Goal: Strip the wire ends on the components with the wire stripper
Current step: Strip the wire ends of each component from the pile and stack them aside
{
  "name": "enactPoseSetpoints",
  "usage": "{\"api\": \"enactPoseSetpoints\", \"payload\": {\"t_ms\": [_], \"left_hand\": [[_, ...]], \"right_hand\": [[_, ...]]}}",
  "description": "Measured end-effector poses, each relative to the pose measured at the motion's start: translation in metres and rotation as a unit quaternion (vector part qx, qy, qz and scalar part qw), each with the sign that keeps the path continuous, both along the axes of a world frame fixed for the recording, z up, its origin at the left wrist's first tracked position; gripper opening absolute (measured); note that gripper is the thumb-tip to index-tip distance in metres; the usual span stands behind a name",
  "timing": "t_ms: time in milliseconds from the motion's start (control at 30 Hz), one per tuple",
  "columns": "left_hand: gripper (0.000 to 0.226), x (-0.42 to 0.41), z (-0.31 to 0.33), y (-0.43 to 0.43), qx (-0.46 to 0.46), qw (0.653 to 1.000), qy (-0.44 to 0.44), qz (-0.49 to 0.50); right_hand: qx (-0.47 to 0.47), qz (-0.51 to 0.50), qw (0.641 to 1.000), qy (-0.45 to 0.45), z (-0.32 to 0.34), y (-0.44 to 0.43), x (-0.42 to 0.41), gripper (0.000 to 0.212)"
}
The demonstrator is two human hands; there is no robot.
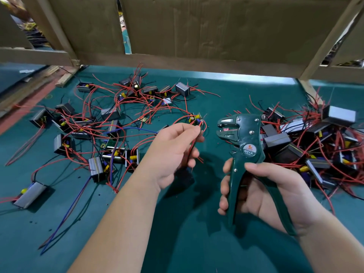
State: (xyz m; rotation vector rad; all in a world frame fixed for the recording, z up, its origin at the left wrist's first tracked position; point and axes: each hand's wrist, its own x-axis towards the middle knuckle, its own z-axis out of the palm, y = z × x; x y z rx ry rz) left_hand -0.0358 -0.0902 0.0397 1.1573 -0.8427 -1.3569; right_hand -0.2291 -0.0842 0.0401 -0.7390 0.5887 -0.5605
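Hands come nearest, both raised above the worktop [197, 249]. Our right hand [271, 196] is clenched around the stripper [244, 152], fingers wrapped over the front handle and thumb laid across the back one. The handles stand spread and the jaws gape, pointing left. Our left hand [171, 154] pinches a small bunch of thin red wires [194, 143] between thumb and forefinger, their cut ends poking out below the fingers. Wires and jaws are near each other but apart, so we judge this the feeding step: nothing is in the tool yet. Next, one wire end has to be singled out, laid squarely between the toothed jaws, and the handles squeezed. The bunch is springy and will want to fan out, so we would steady it close to the tip.

The stripper is dark green hard plastic with bright rivets and a round label at its pivot. The worktop is a matte teal mat flecked with small dark bits [99, 194], probably shed insulation.

Farther out, components [110, 115] lie scattered on the left: boxy black-and-grey blocks with yellow and blue parts, trailing limp red, black and blue leads. On the right they form a dense tangled pile [315, 148]. We cannot tell which are already stripped. Beyond stands creased brown cardboard [216, 26] in a pale wooden frame [327, 40].
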Motion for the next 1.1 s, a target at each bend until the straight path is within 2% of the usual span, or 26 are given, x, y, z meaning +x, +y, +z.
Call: {"api": "enactPoseSetpoints", "payload": {"t_ms": [100, 200, 433, 567, 667, 733, 1100], "left_hand": [[0.013, -0.001, 0.0, 0.0, 0.005, 0.999, 0.035, -0.005], [0.013, -0.001, 0.001, 0.0, 0.01, 0.999, 0.03, -0.012], [0.015, 0.001, 0.003, 0.003, -0.04, 0.997, 0.037, -0.061], [0.015, -0.001, -0.001, 0.002, -0.06, 0.995, -0.049, -0.057], [0.033, 0.001, -0.006, 0.001, -0.073, 0.99, -0.108, -0.048], [0.035, 0.003, -0.007, 0.0, -0.089, 0.986, -0.133, -0.055], [0.022, 0.001, -0.004, 0.003, -0.134, 0.968, -0.207, -0.042]], "right_hand": [[-0.005, -0.003, 1.0, 0.004, 0.0, -0.001, -0.001, 0.053], [-0.002, -0.004, 1.0, 0.002, 0.001, -0.002, -0.002, 0.054], [0.02, 0.005, 1.0, 0.015, -0.001, -0.001, 0.001, 0.056], [0.017, 0.014, 1.0, 0.002, -0.002, 0.001, 0.003, 0.053], [0.015, 0.016, 1.0, -0.013, -0.002, 0.0, 0.002, 0.052], [0.014, 0.014, 1.0, -0.017, -0.001, 0.0, 0.001, 0.051], [0.022, 0.013, 1.0, -0.014, 0.001, -0.002, 0.0, 0.051]]}}
